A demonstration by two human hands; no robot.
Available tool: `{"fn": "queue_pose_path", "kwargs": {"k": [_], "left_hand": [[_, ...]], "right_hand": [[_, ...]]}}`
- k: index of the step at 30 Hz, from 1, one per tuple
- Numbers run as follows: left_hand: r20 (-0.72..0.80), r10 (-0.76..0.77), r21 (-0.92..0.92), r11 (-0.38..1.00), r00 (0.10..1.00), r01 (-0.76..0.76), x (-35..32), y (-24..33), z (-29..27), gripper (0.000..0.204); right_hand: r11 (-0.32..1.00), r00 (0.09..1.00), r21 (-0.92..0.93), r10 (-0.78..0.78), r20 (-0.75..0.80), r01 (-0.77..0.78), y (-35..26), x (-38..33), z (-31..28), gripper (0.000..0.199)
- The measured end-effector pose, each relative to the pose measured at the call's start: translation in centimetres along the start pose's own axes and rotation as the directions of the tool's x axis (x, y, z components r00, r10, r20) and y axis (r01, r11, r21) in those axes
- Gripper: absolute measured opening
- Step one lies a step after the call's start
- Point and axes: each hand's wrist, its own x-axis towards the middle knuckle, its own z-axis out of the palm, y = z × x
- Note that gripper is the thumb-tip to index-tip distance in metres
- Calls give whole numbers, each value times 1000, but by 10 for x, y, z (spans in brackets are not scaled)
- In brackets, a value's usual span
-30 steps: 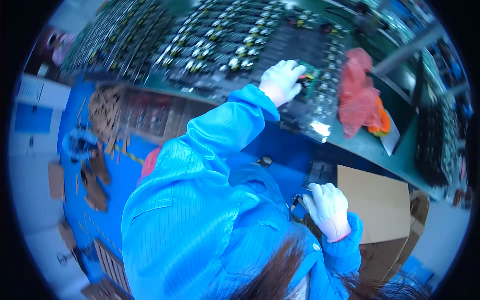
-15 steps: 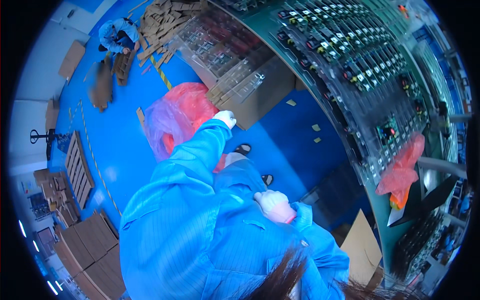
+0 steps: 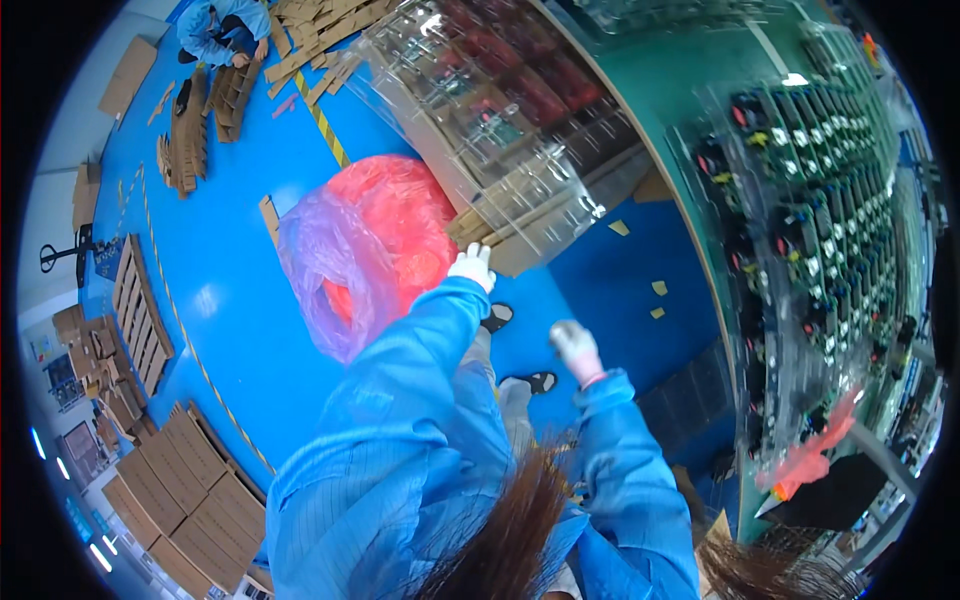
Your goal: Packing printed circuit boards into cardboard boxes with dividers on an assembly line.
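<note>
My left hand (image 3: 474, 268), in a white glove, is at the near corner of a cardboard box, just below a stack of cardboard strips (image 3: 500, 208). Its fingers look stretched out and slightly apart; whether they touch the strips is unclear. Clear plastic trays (image 3: 545, 185) lie on and around these strips. Beside that hand, a large red plastic bag (image 3: 405, 205) with a translucent purple bag (image 3: 325, 270) stands on the floor. My right hand (image 3: 575, 348), also gloved, hangs over the floor between my body and the bench; its fingers are blurred, and no held thing shows.
Along the right, a green bench (image 3: 665, 90) bears trays of circuit boards (image 3: 830, 220) and a red plastic bag (image 3: 815, 455). A co-worker (image 3: 222, 35) crouches far left by cardboard dividers (image 3: 187, 140). A wooden pallet (image 3: 143, 315) and stacked cartons (image 3: 185, 480) stand left.
My right hand has moved up and forward, away from my body. My left hand's fingers have spread from a fist near the box. The view has shifted, bringing the box and trays nearer.
</note>
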Motion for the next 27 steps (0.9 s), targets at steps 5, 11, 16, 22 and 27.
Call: {"fn": "queue_pose_path", "kwargs": {"k": [5, 11, 16, 22, 27], "left_hand": [[-9, 59, 84, 995, 998, -58, -5, 17, -14, 44], [105, 91, -40, 995, 990, -87, -12, 38, 12, 27], [392, 133, 57, 984, 910, -168, -32, 85, 48, 22], [524, 146, 23, 982, 839, -185, -102, 96, 121, 27], [699, 309, -156, 946, 645, -285, -127, 141, 18, 29]], "right_hand": [[768, 916, 544, 401, 2, -338, -6, 103, -16, 59], [781, 986, 610, 165, 6, -134, -31, 102, 15, 58], [921, 874, -44, 351, -337, -387, -28, 78, 29, 56], [722, 622, 150, 666, -412, -675, 17, 47, 41, 52], [702, 617, 246, 707, -344, -668, 72, 52, 25, 45]]}}
